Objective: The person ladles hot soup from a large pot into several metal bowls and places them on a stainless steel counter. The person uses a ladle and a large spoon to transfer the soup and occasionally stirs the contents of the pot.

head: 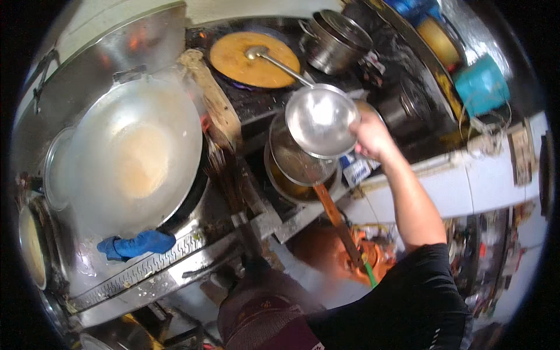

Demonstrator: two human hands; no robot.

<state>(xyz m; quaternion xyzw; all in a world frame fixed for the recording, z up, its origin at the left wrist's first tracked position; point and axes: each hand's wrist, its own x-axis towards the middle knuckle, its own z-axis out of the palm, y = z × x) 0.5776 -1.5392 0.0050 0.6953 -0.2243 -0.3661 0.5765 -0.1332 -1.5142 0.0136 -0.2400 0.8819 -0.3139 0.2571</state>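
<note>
My right hand (373,136) grips the right rim of a shiny metal bowl (321,113), which looks empty. The bowl is over a round strainer (302,162) with a long wooden handle (332,208). Beneath the strainer sits a pot (282,186), partly hidden, with brownish contents. Just beyond the bowl, a pan of orange-brown sauce (245,61) holds a metal ladle (280,65), its handle reaching toward the bowl. My left hand is out of view. To the left stands a large metal wok (94,144) with a shallow pool of cloudy liquid at its bottom.
A blue cloth (140,246) lies at the wok's near edge. Between wok and pan runs a worn wooden board (214,96) and a bristle brush (225,179). A lidded steel pot (328,50) stands at the back, and a teal container (483,87) at the right.
</note>
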